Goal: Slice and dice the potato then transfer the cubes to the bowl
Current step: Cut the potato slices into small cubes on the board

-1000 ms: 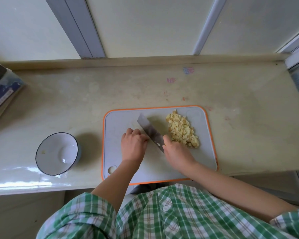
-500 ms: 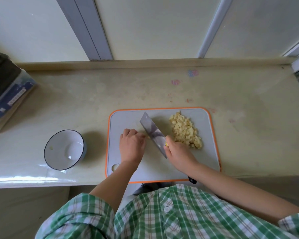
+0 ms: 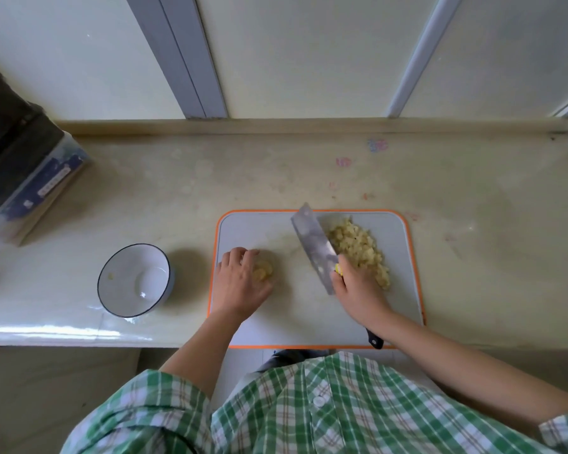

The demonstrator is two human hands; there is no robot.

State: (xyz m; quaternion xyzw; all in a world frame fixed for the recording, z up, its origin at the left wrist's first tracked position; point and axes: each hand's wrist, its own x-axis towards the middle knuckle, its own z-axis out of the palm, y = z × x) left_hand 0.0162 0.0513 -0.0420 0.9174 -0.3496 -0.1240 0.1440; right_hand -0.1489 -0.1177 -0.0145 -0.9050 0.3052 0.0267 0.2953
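Steel cleaver [image 3: 313,244] in right hand [image 3: 358,290] (left hand [image 3: 240,283] cups potato [image 3: 263,269]).

One view only, head-worn and wide-angle, set above the counter [image 3: 276,178] and facing steeply down and forward. Range is close: the wearer's shirt [image 3: 309,417] fills the bottom edge, the cutting board [image 3: 250,231] lies just below centre, the bowl [image 3: 122,290] left of it, the wall [image 3: 309,54] across the top
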